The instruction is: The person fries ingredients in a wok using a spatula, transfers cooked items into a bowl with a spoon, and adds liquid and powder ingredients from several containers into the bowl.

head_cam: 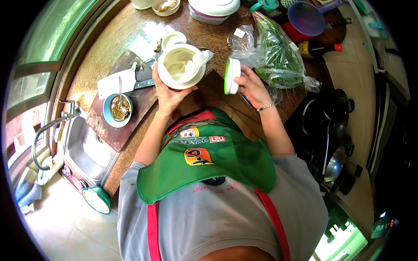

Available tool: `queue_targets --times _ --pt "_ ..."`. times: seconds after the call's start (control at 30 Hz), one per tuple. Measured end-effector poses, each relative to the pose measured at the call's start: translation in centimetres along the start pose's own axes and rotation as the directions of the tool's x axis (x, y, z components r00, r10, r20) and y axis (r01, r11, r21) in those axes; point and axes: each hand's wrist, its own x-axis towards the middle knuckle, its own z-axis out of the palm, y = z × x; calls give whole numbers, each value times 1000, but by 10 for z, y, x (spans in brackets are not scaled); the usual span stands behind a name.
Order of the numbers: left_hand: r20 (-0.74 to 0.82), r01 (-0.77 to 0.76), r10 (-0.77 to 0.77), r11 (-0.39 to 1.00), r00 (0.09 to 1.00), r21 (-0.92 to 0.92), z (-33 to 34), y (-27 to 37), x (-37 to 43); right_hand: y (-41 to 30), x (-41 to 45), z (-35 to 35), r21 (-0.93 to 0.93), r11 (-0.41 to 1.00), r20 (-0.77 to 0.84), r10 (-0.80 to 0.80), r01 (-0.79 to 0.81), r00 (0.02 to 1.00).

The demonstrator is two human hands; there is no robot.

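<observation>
My left hand [169, 94] grips a round white plastic tub [178, 65], which stands open with pale contents and a crumpled clear plastic bag [201, 60] inside its mouth. In my right hand [249, 83] is a white lid with a green top [232, 76], held on edge apart from the tub. Left of the tub, a black-handled knife [145, 84] lies on a dark cutting board [112, 130] beside a white sheet [117, 83]. A light blue bowl [107, 109] on the board holds a chunky brown mixture and a metal spoon [120, 88].
A steel sink [86, 146] with a tap [49, 125] is at left. Bagged green leafy vegetables [277, 49], a red-capped bottle [318, 49] and a purple strainer [306, 18] stand at upper right. A small open container [173, 39] sits behind the tub. Dark pans [333, 104] are at right.
</observation>
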Motion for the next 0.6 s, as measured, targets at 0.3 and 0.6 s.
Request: queue_targets --times 0.3,0.6 --pt "98 81 -75 995 992 -61 -15 -13 1 -55 24 103 -690 261 442 -587 676 678" --pt "145 -14 -21 971 989 237 -30 -25 10 -67 13 116 -716 36 516 -645 697 563"
